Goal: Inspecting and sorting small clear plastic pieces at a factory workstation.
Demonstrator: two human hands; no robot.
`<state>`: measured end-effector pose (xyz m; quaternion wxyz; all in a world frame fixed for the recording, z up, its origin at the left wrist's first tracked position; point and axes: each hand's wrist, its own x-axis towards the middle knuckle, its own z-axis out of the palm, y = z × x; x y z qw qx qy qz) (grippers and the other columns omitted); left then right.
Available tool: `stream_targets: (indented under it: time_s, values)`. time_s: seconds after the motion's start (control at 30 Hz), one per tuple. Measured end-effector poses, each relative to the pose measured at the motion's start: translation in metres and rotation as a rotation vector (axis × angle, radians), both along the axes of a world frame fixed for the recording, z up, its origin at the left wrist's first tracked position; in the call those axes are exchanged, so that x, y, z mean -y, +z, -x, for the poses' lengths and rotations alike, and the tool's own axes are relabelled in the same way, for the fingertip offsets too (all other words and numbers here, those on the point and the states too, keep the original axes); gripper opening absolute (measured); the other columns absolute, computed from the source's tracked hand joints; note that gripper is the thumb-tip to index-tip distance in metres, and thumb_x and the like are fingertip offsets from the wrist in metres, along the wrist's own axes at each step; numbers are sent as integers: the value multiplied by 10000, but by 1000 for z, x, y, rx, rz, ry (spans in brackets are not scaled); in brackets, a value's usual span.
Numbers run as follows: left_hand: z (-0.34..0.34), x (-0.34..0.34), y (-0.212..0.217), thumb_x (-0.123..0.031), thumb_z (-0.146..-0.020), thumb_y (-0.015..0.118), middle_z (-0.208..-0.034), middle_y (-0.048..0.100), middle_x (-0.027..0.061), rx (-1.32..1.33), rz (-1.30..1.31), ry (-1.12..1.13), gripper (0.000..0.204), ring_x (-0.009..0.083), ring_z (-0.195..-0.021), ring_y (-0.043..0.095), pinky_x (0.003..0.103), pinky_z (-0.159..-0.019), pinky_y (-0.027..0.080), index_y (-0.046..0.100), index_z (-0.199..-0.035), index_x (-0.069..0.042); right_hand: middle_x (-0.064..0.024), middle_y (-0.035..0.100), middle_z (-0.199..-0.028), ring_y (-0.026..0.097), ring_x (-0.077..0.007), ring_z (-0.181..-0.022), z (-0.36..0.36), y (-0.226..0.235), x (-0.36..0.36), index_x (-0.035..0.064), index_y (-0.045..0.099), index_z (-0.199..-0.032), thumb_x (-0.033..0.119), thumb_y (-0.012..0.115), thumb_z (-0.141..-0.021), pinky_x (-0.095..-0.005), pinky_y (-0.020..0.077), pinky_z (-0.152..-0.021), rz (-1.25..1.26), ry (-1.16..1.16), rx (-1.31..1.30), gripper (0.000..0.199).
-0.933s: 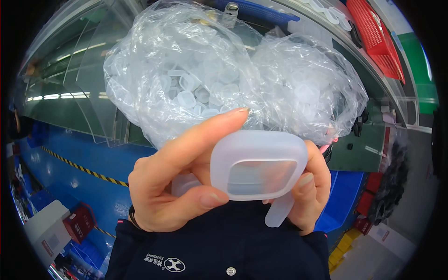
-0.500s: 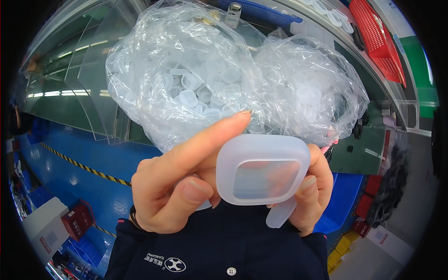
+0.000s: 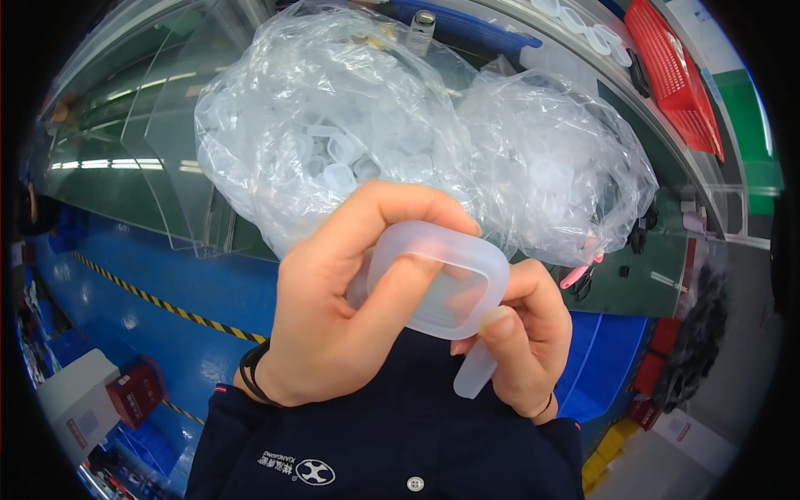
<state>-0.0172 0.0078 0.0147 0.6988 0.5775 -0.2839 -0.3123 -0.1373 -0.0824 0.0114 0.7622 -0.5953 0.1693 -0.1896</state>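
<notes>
A frosted, translucent rounded-square silicone cover [image 3: 493, 271] is held up before my chest, its hollow side facing me. My left hand [image 3: 329, 312] is closed on its left part, with the thumb inside the hollow and the index finger along the top rim. At the lower right corner, my right hand [image 3: 529, 333] pinches the edge between thumb and fingers. A strap-like tab [image 3: 475, 372] hangs below that corner. Behind my hands, a large clear plastic bag [image 3: 267, 108] holds many similar frosted pieces, and a smaller clear bag [image 3: 583, 133] beside it holds more.
Pink-handled scissors [image 3: 577, 273] lie by the smaller bag on the green tabletop [image 3: 629, 292]. At the back are a small metal-capped jar [image 3: 422, 32] and a blue tray [image 3: 475, 29]. A red basket [image 3: 671, 79] stands far right; a blue bin [image 3: 604, 358] is below the table's right side.
My left hand has moved right and taken hold of the cover, its thumb now in the hollow. The cover has shifted left and tilted; my right hand still pinches it.
</notes>
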Motion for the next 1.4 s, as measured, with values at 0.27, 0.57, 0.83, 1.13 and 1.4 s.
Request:
stream_targets:
  time_s: [0.27,0.57,0.83,1.13,1.4]
  values:
    - [-5,-8,7,-203,-820,378,-915,546,148,62,3,-264,453,147,-779,538,248,-697,420,351,-1147,110,-90,552,-763,519,-77,-593,4,7,2,-19,468,-872,120,481,-850,-188,410,-527,-77,-79,-64,142]
    - [-4,-22,0,-319,-838,422,-999,542,241,-250,28,-236,592,243,-954,539,301,-823,414,273,-1173,145,-90,556,-779,508,-78,-604,5,2,5,-15,464,-879,163,465,-861,-193,412,-550,-175,-54,28,178]
    - [-7,-19,-1,-147,-786,536,-979,563,226,-137,35,-125,444,221,-917,545,287,-799,407,384,-1113,112,-121,570,-822,507,-72,-621,1,-8,7,-52,409,-1057,249,431,-881,-178,391,-543,-298,1,80,349]
    - [-23,-27,-22,-123,-739,596,-1174,428,264,701,121,-179,460,145,-695,472,266,-712,405,427,-1136,40,-169,570,-974,502,-51,-681,-2,-3,6,-92,239,-1252,-26,512,-786,-156,380,-598,-228,-51,177,545]
    - [8,-13,-3,-500,-678,631,-1114,452,147,-214,-63,-104,887,157,-980,474,273,-837,362,243,-1240,67,-185,570,-982,512,-45,-678,-1,-1,6,-72,255,-1254,-74,532,-750,-154,384,-598,-191,-6,147,575]
